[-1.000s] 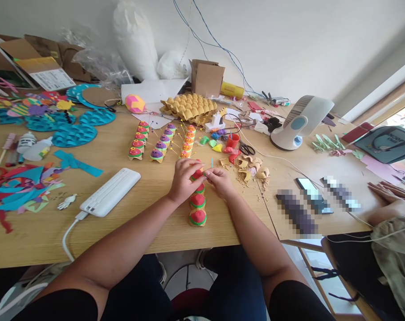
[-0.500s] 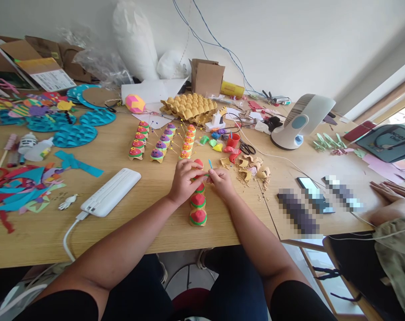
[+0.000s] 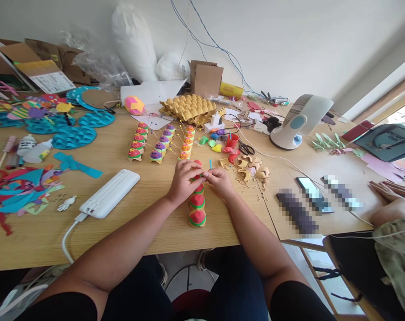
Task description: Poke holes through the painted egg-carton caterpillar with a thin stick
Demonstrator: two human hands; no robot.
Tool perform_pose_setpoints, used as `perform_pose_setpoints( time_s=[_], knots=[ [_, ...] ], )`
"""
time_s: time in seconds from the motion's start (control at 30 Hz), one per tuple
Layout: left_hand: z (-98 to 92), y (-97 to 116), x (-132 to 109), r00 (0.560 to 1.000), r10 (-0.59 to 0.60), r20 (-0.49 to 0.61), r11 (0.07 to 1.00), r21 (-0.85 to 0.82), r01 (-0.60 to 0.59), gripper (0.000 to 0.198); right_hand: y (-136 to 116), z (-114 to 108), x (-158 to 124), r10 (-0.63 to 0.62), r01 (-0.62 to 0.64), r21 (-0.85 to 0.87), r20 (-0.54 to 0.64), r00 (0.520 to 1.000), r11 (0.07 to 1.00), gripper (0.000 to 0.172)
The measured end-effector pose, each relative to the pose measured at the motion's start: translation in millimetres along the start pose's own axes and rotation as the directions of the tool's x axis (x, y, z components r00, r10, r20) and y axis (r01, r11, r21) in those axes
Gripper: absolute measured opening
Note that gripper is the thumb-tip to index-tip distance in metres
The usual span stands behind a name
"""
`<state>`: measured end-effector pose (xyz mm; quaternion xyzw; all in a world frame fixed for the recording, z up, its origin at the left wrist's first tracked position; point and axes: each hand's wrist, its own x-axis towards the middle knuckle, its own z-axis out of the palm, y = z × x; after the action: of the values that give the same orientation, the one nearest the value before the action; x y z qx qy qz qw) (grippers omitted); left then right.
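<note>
A red-and-green egg-carton caterpillar [image 3: 197, 209] lies lengthwise on the wooden table [image 3: 149, 232] in front of me. My left hand [image 3: 183, 180] is wrapped over its far segments, fingers curled round them. My right hand [image 3: 219, 182] pinches a thin blue stick [image 3: 210, 163] that stands up beside the caterpillar's far end, fingertips touching the left hand. Three finished caterpillars [image 3: 162, 142] with pins lie in rows just beyond my hands.
A white power bank [image 3: 110, 193] with cable lies to the left. Paper scraps [image 3: 18, 187] and blue discs [image 3: 75, 129] fill the left side. Egg tray [image 3: 188, 107], scissors [image 3: 246, 148], carton bits [image 3: 252, 168], a fan [image 3: 299, 121] and phone [image 3: 314, 195] sit right. Another person's hand [image 3: 389, 196] rests far right.
My hands stayed on the caterpillar's far end. The blue stick shifted slightly between my right fingers; the view drifted a little.
</note>
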<state>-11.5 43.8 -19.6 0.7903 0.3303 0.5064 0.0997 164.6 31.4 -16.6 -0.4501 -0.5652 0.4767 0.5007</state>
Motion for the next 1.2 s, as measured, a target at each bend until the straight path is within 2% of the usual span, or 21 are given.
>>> perform_pose_setpoints(
  time_s=[0.13,0.27,0.57,0.9,1.07,1.2],
  knots=[
    [0.5,-1.1,0.0,0.999,0.033,-0.015,0.999,0.002,-0.033,0.012,0.5,-1.2,0.4,-0.023,0.024,-0.049,0.003,1.0,0.999,0.063],
    [-1.4,-2.1,0.3,0.999,0.034,-0.009,0.999,0.018,-0.033,0.013,5.5,-2.4,1.1,-0.002,0.003,-0.028,0.022,1.0,1.0,0.071],
    [-3.1,-3.0,0.4,0.998,0.059,-0.022,0.998,0.012,-0.059,0.011,10.2,-0.5,0.7,0.122,-0.136,0.186,0.087,0.989,0.973,0.055],
    [-4.6,-1.5,2.7,0.997,0.076,-0.028,0.997,-0.022,-0.077,0.013,8.6,0.0,-0.5,0.113,-0.157,0.277,0.168,0.979,0.948,0.054],
    [-7.5,-0.5,2.6,0.992,0.128,-0.019,0.991,0.039,-0.127,0.016,8.5,1.5,-0.8,0.161,-0.212,0.323,0.179,0.971,0.922,0.053],
    [-12.0,3.6,2.7,0.991,0.136,0.008,0.982,0.131,-0.136,0.016,10.8,2.1,-0.7,0.193,-0.233,0.295,0.159,0.968,0.927,0.054]
  ],
)
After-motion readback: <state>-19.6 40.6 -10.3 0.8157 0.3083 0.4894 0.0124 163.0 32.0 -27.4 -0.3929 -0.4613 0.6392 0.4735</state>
